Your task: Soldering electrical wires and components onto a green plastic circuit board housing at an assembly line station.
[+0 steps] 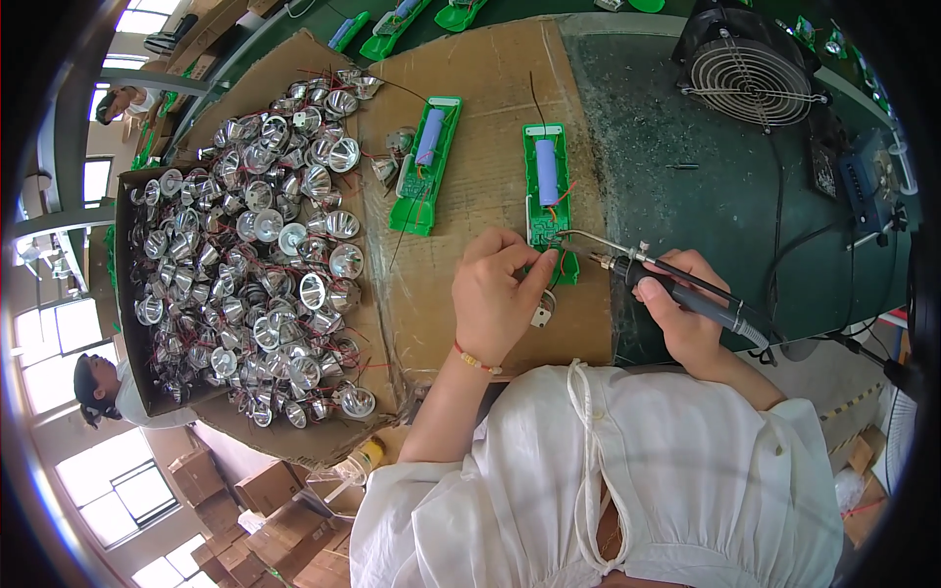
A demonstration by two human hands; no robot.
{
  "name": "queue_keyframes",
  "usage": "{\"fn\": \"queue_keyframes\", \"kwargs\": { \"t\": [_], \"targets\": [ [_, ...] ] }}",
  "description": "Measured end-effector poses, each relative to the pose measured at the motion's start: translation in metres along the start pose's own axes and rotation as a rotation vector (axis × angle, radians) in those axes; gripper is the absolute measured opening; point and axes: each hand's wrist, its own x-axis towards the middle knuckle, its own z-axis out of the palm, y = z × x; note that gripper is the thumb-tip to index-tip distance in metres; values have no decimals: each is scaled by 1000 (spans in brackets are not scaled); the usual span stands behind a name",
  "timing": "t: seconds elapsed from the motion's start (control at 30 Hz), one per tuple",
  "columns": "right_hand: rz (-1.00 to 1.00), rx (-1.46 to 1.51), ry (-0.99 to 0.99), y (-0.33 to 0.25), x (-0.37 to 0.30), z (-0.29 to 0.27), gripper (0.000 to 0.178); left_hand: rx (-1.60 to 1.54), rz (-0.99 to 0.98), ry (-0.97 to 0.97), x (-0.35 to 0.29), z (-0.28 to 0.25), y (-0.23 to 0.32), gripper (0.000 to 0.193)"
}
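My right hand point(681, 306) is wrapped round a black soldering iron point(701, 302) with a thin metal feed tube clamped along it. The iron's tip meets the small circuit board point(544, 233) in a green plastic housing point(532, 176). A purple cylindrical battery point(547, 172) lies in that housing, with red and black wires about it. My left hand point(498, 289) is closed in a pinch at the board's lower edge, its fingertips close to the iron's tip. What they pinch is hidden. Below those fingers, a small silvery round part point(542, 314) shows partly.
A cardboard box point(132, 284) of silvery reflector cups stands on the left. Between it and my hands lies a second green housing point(412, 216) with a battery. Both rest on a cardboard sheet point(470, 127). At the far right are a fan point(750, 78) and a blue device point(872, 186). Other people sit left.
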Motion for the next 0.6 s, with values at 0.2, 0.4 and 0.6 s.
{"fn": "queue_keyframes", "kwargs": {
  "t": [0.2,0.4,0.6],
  "targets": [
    [-35,15,88,3,-1,4,14,-24,-26,-12,1,1,-2,15],
    [37,168,129,2,-3,2,17,-38,-60,-31,4,-1,1,15],
    [-8,185,160,8,2,0,16,-14,-59,-42,5,-2,1,14]
  ]
}}
